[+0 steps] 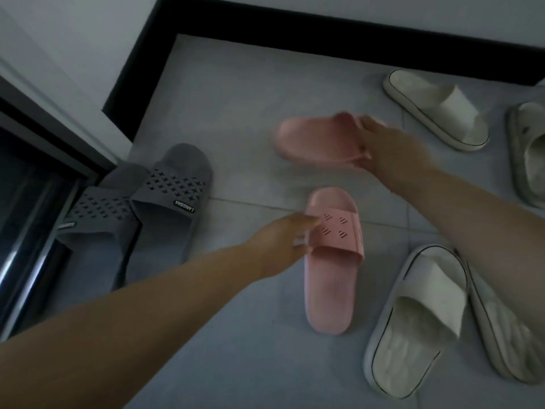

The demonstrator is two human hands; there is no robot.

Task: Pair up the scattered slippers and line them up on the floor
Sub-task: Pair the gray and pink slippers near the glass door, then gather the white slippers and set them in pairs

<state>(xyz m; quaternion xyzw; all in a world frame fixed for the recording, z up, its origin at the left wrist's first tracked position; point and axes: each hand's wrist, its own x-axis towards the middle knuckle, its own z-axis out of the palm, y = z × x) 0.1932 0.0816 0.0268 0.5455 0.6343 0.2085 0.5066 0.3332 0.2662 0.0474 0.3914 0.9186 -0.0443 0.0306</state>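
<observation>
Two bare forearms are seen, with no sleeves, the left hand (283, 243) and right hand (395, 149) uncovered; short nails are seen on the fingers (300, 240).

Both arms extended; L hand (281, 242), R hand (392, 149) gripping.

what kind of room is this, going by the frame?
Probably a home entryway or a corner by a sliding door: grey tiled floor, black skirting board under a white wall, a dark metal door track on the left, and household slippers scattered about.
</observation>
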